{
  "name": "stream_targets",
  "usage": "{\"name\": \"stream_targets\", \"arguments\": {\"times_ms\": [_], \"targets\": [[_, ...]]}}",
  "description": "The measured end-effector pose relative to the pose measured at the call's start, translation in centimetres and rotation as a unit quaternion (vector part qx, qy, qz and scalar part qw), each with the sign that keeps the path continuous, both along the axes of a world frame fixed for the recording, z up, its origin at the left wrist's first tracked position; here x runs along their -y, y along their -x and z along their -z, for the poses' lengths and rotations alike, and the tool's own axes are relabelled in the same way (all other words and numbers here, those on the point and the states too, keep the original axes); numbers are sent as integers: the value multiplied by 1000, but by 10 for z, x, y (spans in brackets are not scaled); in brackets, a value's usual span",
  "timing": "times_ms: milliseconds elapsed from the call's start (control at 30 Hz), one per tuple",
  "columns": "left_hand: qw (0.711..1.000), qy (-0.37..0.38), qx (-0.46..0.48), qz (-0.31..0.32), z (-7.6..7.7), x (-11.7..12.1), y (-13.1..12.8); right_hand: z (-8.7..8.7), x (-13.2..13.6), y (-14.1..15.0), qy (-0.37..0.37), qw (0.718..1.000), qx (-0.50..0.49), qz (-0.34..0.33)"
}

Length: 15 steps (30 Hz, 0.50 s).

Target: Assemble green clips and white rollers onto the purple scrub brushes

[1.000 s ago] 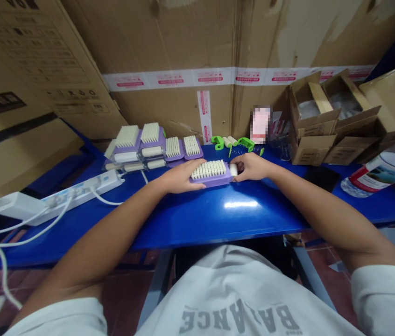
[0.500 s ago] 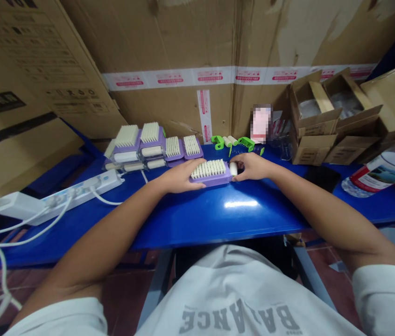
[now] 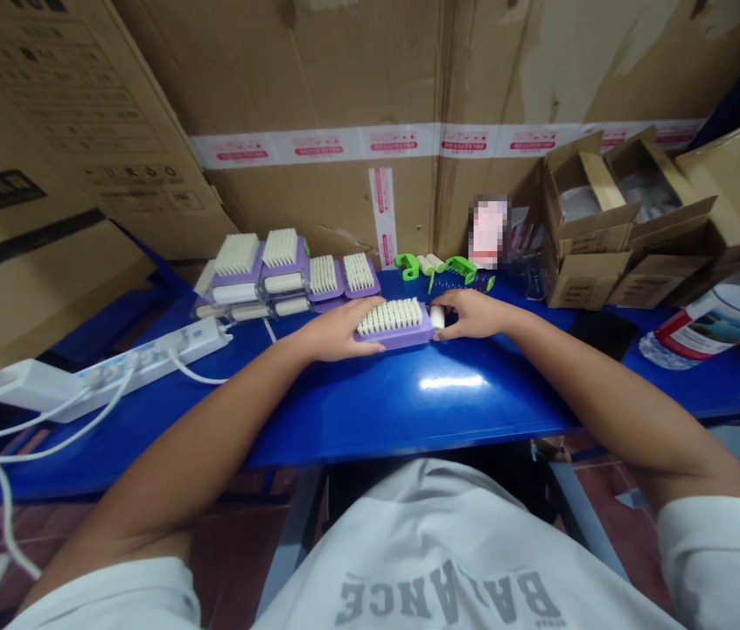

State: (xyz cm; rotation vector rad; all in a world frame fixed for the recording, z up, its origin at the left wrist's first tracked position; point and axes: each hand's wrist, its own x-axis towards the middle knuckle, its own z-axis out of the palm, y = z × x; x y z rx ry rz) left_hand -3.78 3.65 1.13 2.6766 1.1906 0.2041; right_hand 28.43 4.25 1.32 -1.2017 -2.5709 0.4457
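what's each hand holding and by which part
Left hand grips the purple brush by its left end; right hand pinches the white roller, apparently by its ends.

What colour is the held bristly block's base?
Purple; the base shows best in the head view.

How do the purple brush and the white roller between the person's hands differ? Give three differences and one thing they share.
The purple brush is larger; the white roller is small and short. The purple brush carries rows of cream bristles; the white roller looks smooth. The left hand grips the purple brush, while the right hand has its fingers at the white roller. Both are over the blue table.
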Motion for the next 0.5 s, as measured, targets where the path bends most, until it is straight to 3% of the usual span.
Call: {"name": "stream_targets", "arguments": {"times_ms": [500], "targets": [[1000, 8, 5, 2, -1, 0, 0, 1, 1, 1, -32, 999, -17, 4]]}}
